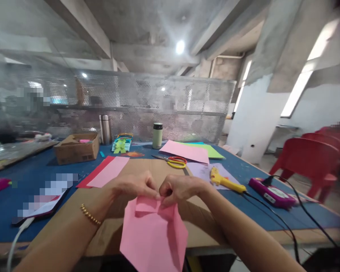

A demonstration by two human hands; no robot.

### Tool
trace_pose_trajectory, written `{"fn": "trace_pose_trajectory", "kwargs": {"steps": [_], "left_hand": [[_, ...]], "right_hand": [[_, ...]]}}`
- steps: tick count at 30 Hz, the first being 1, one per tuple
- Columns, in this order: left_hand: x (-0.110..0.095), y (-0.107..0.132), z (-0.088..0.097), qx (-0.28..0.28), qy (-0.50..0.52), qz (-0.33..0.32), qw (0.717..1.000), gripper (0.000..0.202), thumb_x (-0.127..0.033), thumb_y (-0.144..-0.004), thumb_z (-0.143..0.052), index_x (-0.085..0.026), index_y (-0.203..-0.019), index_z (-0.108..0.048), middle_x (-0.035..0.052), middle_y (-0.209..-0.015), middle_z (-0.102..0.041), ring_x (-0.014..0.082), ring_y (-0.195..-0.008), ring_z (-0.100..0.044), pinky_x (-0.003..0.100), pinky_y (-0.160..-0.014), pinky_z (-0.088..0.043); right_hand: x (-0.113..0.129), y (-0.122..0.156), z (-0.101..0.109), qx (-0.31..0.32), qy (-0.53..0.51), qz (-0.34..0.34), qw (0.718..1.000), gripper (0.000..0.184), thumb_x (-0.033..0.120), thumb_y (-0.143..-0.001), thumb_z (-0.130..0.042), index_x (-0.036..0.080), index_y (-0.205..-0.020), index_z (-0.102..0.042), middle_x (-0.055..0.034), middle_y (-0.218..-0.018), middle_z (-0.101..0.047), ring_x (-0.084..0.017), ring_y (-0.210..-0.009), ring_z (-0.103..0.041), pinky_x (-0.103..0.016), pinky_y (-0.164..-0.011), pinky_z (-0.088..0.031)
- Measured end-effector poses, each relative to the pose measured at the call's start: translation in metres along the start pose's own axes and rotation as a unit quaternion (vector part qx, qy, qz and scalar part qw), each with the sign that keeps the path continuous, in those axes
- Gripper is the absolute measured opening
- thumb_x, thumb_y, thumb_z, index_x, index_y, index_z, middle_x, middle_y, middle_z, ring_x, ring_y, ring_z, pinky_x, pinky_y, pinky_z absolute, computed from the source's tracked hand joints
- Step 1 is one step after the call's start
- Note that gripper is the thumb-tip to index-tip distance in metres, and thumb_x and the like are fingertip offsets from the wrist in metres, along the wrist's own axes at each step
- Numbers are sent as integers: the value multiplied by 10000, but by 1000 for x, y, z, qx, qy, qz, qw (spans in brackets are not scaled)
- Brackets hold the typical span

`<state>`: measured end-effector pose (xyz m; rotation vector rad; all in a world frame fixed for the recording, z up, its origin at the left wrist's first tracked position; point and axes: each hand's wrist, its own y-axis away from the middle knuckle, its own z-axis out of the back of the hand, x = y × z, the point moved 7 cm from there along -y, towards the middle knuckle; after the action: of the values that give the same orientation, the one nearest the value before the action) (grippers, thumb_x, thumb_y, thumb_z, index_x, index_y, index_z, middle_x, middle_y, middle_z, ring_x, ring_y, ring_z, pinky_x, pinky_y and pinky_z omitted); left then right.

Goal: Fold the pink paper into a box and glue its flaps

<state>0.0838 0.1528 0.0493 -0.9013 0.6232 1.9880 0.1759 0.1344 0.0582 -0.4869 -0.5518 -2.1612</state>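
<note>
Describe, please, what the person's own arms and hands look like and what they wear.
Both forearms are bare, with no sleeves in view, and the left hand and right hand wear no gloves. A bracelet of small gold-coloured beads circles the left wrist. The right wrist carries nothing, and no ring shows.

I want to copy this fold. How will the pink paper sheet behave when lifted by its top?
Probably light: the left hand and right hand carry the pink paper sheet by fingertip pinches at its top. Likely thin and easily creased, since folded flaps already show there.
</note>
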Motion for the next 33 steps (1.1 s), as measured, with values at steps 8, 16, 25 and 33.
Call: {"fn": "trace_pose_trajectory", "kwargs": {"steps": [8,16,25,33], "left_hand": [[4,2,5,27,-22,22,999,438,-453,-741,-668,-162,-510,-437,-53,-538,-251,77,-524,-206,267,-466,-115],[-2,4,1,62,-36,-11,997,435,-446,-773,-640,-156,-511,-451,-50,-540,-253,77,-525,-209,268,-469,-123],[7,7,7,57,-56,39,996,324,-417,-718,-680,-135,-578,-601,-37,-524,-375,82,-513,-308,231,-449,-179],[11,9,8,78,-46,34,995,391,-494,-737,-684,-131,-594,-651,-50,-476,-340,72,-465,-248,244,-432,-145]], "right_hand": [[-3,1,0,-3,10,6,1000,403,369,-795,-656,166,-554,-405,86,-547,-284,-51,-517,-271,-223,-468,-190],[-1,1,0,5,8,-9,1000,345,331,-776,-664,165,-566,-447,87,-543,-310,-52,-513,-298,-221,-465,-212],[-7,-1,-3,18,-19,-14,1000,269,327,-756,-657,159,-602,-512,78,-567,-349,-63,-535,-316,-214,-471,-228],[0,-4,-4,31,-8,19,999,347,364,-796,-631,164,-586,-441,74,-579,-322,-57,-536,-310,-214,-484,-225]]}}
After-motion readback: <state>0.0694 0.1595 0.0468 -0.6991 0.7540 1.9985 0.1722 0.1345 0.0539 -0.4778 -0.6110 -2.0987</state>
